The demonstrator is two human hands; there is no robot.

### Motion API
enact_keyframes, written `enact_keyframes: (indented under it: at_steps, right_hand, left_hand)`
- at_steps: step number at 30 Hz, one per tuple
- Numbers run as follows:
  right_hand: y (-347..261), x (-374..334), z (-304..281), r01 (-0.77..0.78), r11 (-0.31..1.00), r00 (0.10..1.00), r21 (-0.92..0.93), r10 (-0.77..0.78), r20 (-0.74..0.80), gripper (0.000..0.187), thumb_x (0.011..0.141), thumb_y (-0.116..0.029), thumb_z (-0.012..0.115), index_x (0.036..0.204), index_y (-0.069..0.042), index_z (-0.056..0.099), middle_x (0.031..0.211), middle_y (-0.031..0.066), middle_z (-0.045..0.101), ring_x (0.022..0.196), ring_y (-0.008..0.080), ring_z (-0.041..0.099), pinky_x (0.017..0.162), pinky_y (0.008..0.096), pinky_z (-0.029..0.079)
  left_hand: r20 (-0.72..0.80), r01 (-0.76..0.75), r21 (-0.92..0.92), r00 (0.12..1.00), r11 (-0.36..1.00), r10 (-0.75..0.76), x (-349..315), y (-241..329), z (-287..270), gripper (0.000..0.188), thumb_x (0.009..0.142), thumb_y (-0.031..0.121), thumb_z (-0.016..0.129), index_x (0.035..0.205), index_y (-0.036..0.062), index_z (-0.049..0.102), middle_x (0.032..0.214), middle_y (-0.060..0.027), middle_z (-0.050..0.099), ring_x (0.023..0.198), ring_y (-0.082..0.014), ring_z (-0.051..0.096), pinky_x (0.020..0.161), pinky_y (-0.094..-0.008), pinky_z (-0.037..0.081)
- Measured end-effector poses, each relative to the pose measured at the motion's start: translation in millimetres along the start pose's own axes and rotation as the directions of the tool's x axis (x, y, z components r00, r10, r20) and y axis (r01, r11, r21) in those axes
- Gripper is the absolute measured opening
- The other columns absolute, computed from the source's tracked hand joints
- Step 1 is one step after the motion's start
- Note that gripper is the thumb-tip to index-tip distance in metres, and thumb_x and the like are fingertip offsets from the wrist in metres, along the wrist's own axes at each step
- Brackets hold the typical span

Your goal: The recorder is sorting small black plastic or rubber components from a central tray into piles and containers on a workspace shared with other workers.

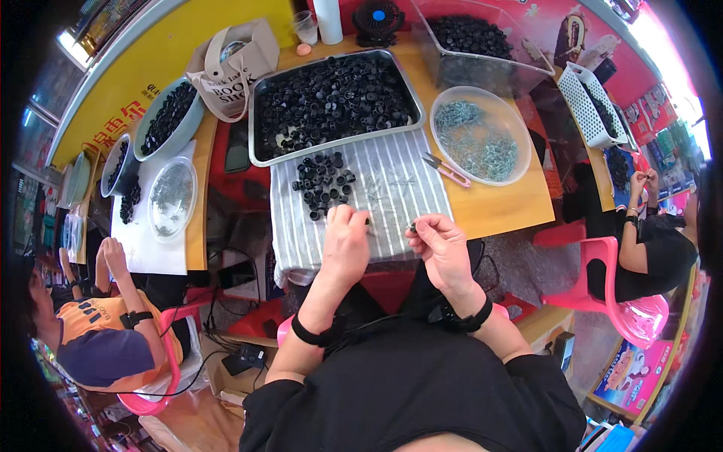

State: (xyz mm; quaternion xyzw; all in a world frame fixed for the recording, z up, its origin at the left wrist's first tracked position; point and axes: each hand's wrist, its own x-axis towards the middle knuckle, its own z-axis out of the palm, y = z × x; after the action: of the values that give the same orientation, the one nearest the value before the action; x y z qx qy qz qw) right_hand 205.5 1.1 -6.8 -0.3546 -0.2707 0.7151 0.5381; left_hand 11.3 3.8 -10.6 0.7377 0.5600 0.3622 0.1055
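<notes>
My left hand (346, 242) is closed, its thumb and fingers pressed round a small black plastic part (367, 222) that barely shows. Facing it, my right hand (446, 247) pinches a small dark piece (412, 227) between thumb and fingertips; its exact kind is too small to tell. Both hands hover above the near half of a grey-and-white striped cloth (407, 218). Beyond my left hand lies a loose heap of black ring-shaped plastic caps (324, 181). Some thin metal pieces (390, 183) are scattered on the cloth to the right of that heap.
A metal tray (260, 157) full of black caps stands behind the cloth. To the right are pink-handled snips (450, 172), a round tub lid (518, 124) with thin metal pieces, and a clear bin (489, 73). Co-workers sit left (113, 339) and right (663, 252).
</notes>
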Motion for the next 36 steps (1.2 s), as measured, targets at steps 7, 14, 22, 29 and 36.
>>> enact_keyframes:
  at_steps: [7,14,22,29,36]
  right_hand:
    - [-6.4,-8.2,24.2,0.169,0.970,0.985,-0.174,-0.162,0.052,0.011,0.093,0.001,0.064,0.104,-0.001,0.067,0.095,0.0073,0.070,0.083,0.0117,0.064,0.073,0.0236,0.050]
    - [-10.0,-15.7,43.5,0.573,0.656,0.817,-0.492,-0.509,0.273,0.016,0.087,0.008,0.066,0.102,0.003,0.066,0.098,0.0100,0.066,0.087,0.0147,0.064,0.076,0.0266,0.051]
    - [-16.4,-21.6,51.9,0.699,0.328,0.676,-0.635,-0.593,0.438,0.014,0.084,0.007,0.069,0.098,0.003,0.068,0.094,0.0129,0.065,0.083,0.0223,0.066,0.072,0.0291,0.053]
    - [-14.4,-21.3,51.8,0.700,0.304,0.666,-0.647,-0.606,0.435,0.015,0.083,0.008,0.069,0.097,0.003,0.068,0.093,0.0131,0.064,0.082,0.0229,0.066,0.070,0.0293,0.053]
    - [-12.6,-21.0,50.7,0.710,0.272,0.652,-0.649,-0.603,0.460,0.019,0.081,0.008,0.070,0.099,0.003,0.065,0.093,0.0139,0.065,0.080,0.0241,0.065,0.069,0.0304,0.053]
  left_hand:
    - [0.475,0.513,-0.857,0.818,0.039,-0.326,-9.8,2.9,-7.7,0.025,0.090,0.000,0.064,0.115,-0.0033,0.063,0.104,-0.0114,0.068,0.092,-0.0194,0.065,0.082,-0.0304,0.051]
    - [0.503,0.405,-0.821,0.846,-0.402,-0.175,-12.5,17.8,-13.9,0.025,0.094,0.005,0.065,0.118,-0.0017,0.064,0.105,-0.0087,0.069,0.096,-0.0170,0.065,0.087,-0.0302,0.051]
    - [0.503,0.404,-0.809,0.852,-0.428,-0.146,-15.5,18.2,-13.9,0.024,0.094,0.003,0.064,0.117,-0.0017,0.065,0.107,-0.0079,0.069,0.097,-0.0145,0.064,0.086,-0.0288,0.050]
    - [0.485,0.401,-0.815,0.867,-0.418,-0.116,-14.3,19.6,-14.1,0.024,0.094,0.004,0.064,0.117,-0.0015,0.065,0.109,-0.0083,0.068,0.098,-0.0143,0.064,0.086,-0.0293,0.051]
    - [0.462,0.391,-0.830,0.882,-0.398,-0.096,-17.0,15.3,-10.5,0.025,0.094,0.004,0.063,0.118,-0.0026,0.063,0.113,-0.0105,0.067,0.101,-0.0174,0.064,0.088,-0.0319,0.051]
